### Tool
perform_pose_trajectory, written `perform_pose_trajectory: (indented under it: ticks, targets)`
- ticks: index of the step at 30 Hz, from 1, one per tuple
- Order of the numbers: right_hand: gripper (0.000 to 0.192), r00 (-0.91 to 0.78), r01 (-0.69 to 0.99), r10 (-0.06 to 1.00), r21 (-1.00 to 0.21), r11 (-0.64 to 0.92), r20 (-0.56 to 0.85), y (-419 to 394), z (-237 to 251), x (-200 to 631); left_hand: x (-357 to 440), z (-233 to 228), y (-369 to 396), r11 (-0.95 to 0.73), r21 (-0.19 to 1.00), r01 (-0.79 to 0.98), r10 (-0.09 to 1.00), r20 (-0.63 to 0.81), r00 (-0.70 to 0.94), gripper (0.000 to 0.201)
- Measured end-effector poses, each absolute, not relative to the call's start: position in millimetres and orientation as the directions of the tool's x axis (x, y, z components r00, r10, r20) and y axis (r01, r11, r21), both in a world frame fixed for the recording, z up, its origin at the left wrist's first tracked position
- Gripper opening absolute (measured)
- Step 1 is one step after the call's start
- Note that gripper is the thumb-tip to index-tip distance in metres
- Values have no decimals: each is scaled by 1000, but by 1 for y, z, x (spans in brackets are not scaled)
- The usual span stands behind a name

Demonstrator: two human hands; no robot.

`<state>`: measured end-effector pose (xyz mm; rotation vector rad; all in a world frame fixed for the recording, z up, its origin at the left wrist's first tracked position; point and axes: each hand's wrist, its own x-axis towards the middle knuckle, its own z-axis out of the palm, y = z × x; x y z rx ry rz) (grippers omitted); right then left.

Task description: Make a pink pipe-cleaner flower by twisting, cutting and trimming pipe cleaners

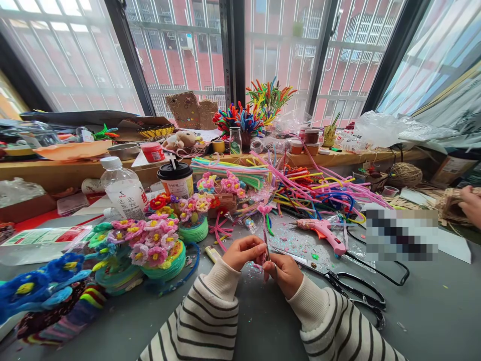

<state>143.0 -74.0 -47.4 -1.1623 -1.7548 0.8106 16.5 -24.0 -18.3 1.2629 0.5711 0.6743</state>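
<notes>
Near the middle of the grey table, my left hand [244,253] is closed in a pinch on a pink fuzzy pipe cleaner [259,260]. My right hand [283,273] is closed beside it, its fingers round a thin dark metal tool [266,245] that points up between both hands; its exact kind is unclear. Just beyond the fingertips stands a small pink pipe-cleaner flower [264,209] with a green piece [268,224] under it. Large black-handled scissors [353,291] lie right of my right hand. A pink glue gun [323,233] rests behind them.
Pipe-cleaner flowers in pots [156,240] crowd the left side, near a water bottle [123,188] and a lidded cup [176,178]. Loose pink pipe cleaners [338,188] spread behind the glue gun. Another person's hand [472,204] touches a woven object [451,205] at the far right.
</notes>
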Motion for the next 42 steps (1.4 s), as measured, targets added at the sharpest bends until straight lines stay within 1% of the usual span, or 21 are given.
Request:
perform_pose_trajectory:
  ticks: [3,8,14,19,25,29,33,38,42]
  targets:
    - [55,-185,385,937,-856,345,295,-74,-48,143,16,-19,-24,158,977,-146,733,-17,680,20]
    - [57,-198,349,930,-864,362,310,-74,-48,142,17,-19,-25,163,977,-137,727,-25,686,21]
    - [53,-149,400,946,-858,323,287,-74,-49,143,17,-19,-24,194,970,-149,732,-42,680,22]
    - [55,-174,349,932,-865,361,319,-72,-53,143,17,-20,-24,181,974,-136,727,-40,686,21]
    - [49,-135,345,951,-887,307,277,-71,-50,144,18,-22,-24,186,972,-142,720,-36,693,19]
    - [55,-170,311,935,-883,351,312,-71,-50,144,17,-21,-24,180,971,-160,726,-22,687,19]
    - [61,-182,321,923,-867,382,339,-72,-51,143,16,-20,-25,175,973,-152,730,-25,683,19]
    - [61,-168,311,922,-869,385,349,-72,-50,143,17,-21,-25,173,972,-158,721,-15,692,19]
    - [60,-181,309,919,-867,391,350,-71,-51,143,17,-21,-25,162,979,-124,697,-24,717,19]
